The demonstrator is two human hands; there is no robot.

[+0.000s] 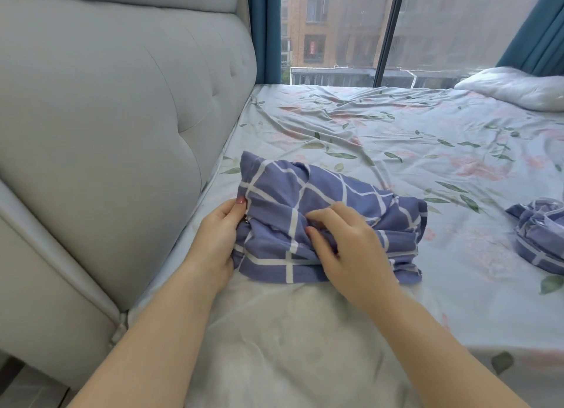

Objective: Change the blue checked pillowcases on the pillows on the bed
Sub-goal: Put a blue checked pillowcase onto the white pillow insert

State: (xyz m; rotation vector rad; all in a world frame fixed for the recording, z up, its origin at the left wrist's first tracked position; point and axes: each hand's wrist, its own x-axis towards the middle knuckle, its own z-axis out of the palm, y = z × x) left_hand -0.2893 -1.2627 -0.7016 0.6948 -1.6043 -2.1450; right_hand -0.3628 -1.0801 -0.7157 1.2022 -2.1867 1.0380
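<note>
Floral bed sheet (pixel 381 126), grey padded headboard (pixel 106 117) on the left, window (pixel 335 32) behind. Blue checked pillowcase (pixel 335 194) sits bunched over the far end of the near white pillow (pixel 290 331). Left hand (pixel 218 236) grips its left edge, thumb on top. Right hand (pixel 345 239) pinches the gathered middle folds. Second checked pillowcase (pixel 540 233) lies crumpled on the right, cut off by the frame. Bare far pillow (pixel 515 87) is by the window. Left fingers are hidden under the fabric.

Soft daylight from the window (pixel 396 32), faint shadows, wide-angle bending at edges
</note>
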